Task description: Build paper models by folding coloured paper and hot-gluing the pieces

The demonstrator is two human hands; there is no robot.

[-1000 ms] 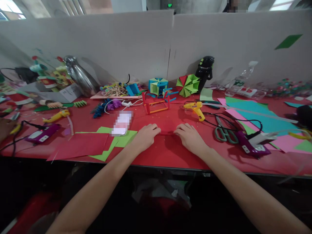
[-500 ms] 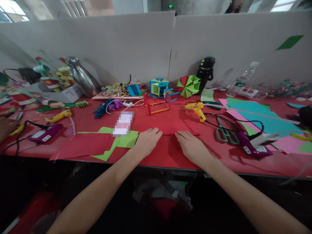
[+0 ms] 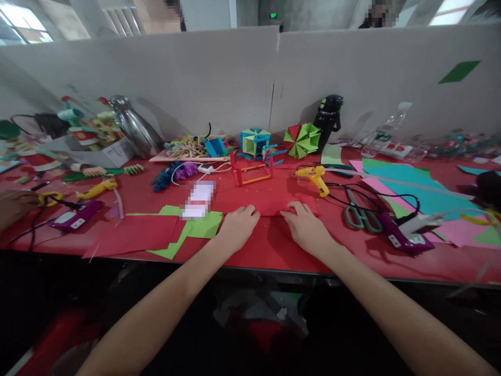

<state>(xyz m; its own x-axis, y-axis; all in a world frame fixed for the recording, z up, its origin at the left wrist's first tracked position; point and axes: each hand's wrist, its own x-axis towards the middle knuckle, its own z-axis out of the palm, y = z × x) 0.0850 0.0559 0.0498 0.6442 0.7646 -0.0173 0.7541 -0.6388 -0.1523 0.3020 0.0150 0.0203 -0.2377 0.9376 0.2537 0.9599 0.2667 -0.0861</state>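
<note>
In the middle of the table lies a sheet of red paper, hard to tell from the red tabletop, with its near edge between my hands. My left hand has its fingers bent and closed on the left part of that edge. On the right part of the edge, my right hand pinches with thumb and fingertips. A phone lies left of my left hand, beside green paper and more red paper. Behind the sheet stands a small frame of red and orange sticks.
A yellow glue gun, scissors and a purple power strip with cords lie to the right. Coloured sheets spread beyond them. At far left, another person's hand is near yellow-handled scissors. A white partition stands behind.
My right hand's fingers have risen and bent more at the paper's edge. My left hand stays almost in place. The other person's hand at far left has moved slightly further into view.
</note>
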